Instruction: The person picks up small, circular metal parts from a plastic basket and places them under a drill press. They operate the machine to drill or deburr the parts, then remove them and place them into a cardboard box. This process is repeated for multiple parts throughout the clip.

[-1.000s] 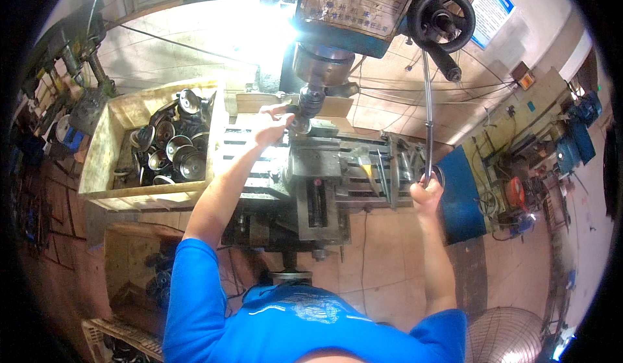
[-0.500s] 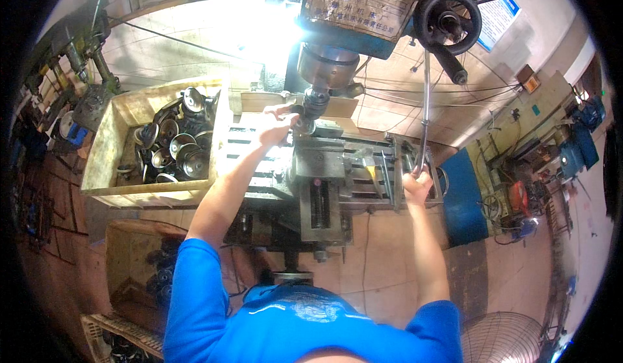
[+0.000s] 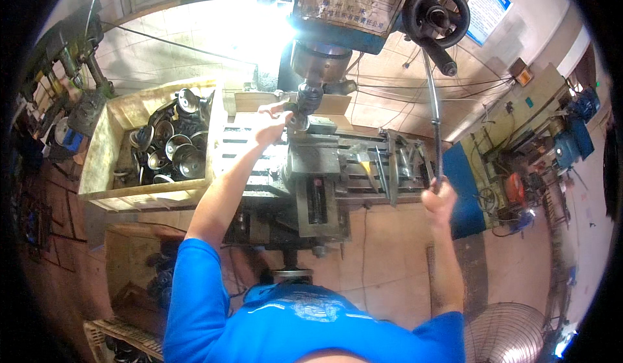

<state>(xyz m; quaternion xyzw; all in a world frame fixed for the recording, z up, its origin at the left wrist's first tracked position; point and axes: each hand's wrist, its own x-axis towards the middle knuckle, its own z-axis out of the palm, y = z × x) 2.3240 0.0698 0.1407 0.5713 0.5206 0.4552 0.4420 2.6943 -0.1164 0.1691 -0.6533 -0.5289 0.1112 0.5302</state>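
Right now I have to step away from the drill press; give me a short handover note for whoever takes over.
Left hand: at the spindle, fingers on a small round metal part on the machine table.
Right hand: gripping the lower end of the long feed lever, arm stretched out.
Stock: the wooden crate left of the table holds many round metal parts.
Done: a part sits under the spindle.
Left: whether the tool touches the part cannot be told; the crate is far from empty.

Tiled workshop floor (image 3: 396, 278), glaring light above, cluttered workbench (image 3: 519, 162) along right wall.
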